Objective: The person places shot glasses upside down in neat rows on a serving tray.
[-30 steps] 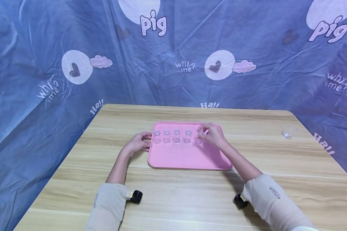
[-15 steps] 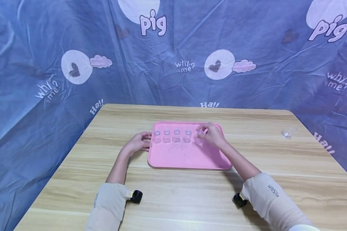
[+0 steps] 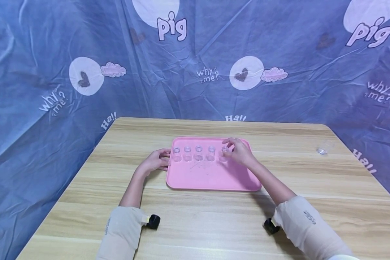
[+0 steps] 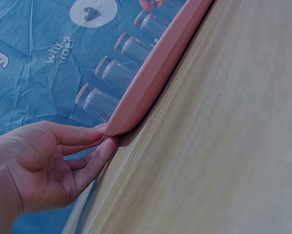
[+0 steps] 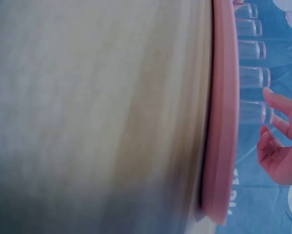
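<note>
Several small clear glasses (image 3: 199, 153) stand in a row along the far half of a pink tray (image 3: 211, 178), their thick, narrower ends up. My left hand (image 3: 156, 160) pinches the tray's left edge between thumb and fingers; in the left wrist view that hand (image 4: 53, 161) is at the tray's corner. My right hand (image 3: 242, 153) is around the rightmost glass (image 3: 223, 157). In the right wrist view the fingers of the right hand (image 5: 287, 146) are spread around the top of that glass (image 5: 253, 112), with gaps showing beside it.
One more clear glass (image 3: 323, 148) stands on the wooden table (image 3: 201, 224) at the far right. A blue printed cloth (image 3: 195, 94) hangs behind the table. Black wrist cameras (image 3: 153, 221) stick out from both sleeves.
My right fingers have loosened and spread slightly from the rightmost glass, which now shows more of its top. The left hand and the tray stay where they were.
</note>
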Motion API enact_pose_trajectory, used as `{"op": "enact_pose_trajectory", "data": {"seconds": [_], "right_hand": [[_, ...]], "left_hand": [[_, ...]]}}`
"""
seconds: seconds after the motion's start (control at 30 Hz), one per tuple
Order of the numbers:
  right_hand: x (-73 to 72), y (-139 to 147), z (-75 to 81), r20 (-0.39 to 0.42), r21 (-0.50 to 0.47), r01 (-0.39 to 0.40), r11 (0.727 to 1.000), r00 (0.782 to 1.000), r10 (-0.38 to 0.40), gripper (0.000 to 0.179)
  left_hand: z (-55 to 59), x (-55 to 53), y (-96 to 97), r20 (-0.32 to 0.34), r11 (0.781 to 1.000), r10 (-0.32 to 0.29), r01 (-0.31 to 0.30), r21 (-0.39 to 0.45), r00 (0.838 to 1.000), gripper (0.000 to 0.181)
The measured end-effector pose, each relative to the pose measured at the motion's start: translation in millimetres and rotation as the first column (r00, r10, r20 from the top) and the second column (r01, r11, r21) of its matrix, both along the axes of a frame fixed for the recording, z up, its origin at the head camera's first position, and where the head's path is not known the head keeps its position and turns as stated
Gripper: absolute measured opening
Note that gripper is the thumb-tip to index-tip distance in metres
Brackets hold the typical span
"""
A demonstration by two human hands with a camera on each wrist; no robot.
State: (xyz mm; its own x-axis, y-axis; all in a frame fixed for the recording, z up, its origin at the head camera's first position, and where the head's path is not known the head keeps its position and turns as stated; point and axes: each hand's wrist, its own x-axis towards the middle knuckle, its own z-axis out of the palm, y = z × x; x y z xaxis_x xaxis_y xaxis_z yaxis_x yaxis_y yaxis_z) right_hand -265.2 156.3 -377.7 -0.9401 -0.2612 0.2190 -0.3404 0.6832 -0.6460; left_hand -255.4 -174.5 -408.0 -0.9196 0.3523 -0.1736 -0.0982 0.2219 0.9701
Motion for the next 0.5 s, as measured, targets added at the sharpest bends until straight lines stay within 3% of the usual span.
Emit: {"op": "enact_pose_trajectory", "data": {"seconds": [0.23,0.5], "right_hand": [[2.8,17.9,9.8,-0.002,-0.005,0.02,1.0,1.0,-0.02,0.042],[7.3,52.0,23.2,-0.008,-0.031,0.099,0.995,0.995,-0.1,0.044]], "left_hand": [[-0.6,0.3,0.5,-0.001,1.0,0.012,-0.012,-0.001,1.0,0.057],[-0.3,0.6,1.1,0.0,1.0,0.02,-0.02,-0.011,1.0,0.057]]}}
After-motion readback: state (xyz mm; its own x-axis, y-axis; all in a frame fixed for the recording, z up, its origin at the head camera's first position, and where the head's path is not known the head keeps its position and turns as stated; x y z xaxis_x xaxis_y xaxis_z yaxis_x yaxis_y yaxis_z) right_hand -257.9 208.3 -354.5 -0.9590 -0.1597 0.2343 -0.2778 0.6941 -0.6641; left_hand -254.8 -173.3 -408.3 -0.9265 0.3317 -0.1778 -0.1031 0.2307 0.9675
